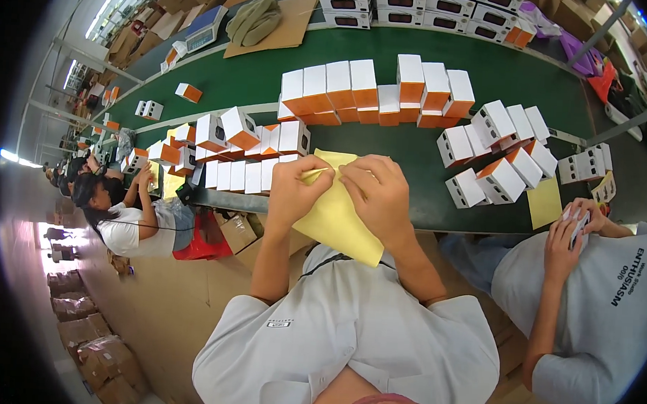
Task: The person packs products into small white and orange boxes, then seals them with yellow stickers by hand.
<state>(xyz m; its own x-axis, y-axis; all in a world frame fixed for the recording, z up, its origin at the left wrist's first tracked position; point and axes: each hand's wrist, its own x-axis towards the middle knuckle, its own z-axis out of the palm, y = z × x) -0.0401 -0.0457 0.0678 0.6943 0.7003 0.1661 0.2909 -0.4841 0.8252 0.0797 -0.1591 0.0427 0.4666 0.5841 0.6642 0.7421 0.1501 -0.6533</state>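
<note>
A yellow sheet (345,229) hangs in front of my chest, above the near edge of the green table. My left hand (298,191) pinches its upper left part, the fingers curled in. Beside it my right hand (379,199) is closed at the sheet's upper edge, thumb and forefinger pressed together. Whether something small is between the right fingertips cannot be seen. Just beyond my hands, small white-and-orange boxes (338,86) stand in a stacked row. More such boxes (238,174) are grouped by my left hand, and another cluster (502,180) is to the right.
The green conveyor table (250,74) curves across the view. Larger white boxes (429,10) are stacked at the back, near a cloth (254,21) on cardboard. A co-worker (589,289) handles a small box at right; another person (136,218) works at left. Another yellow sheet (544,205) lies at right.
</note>
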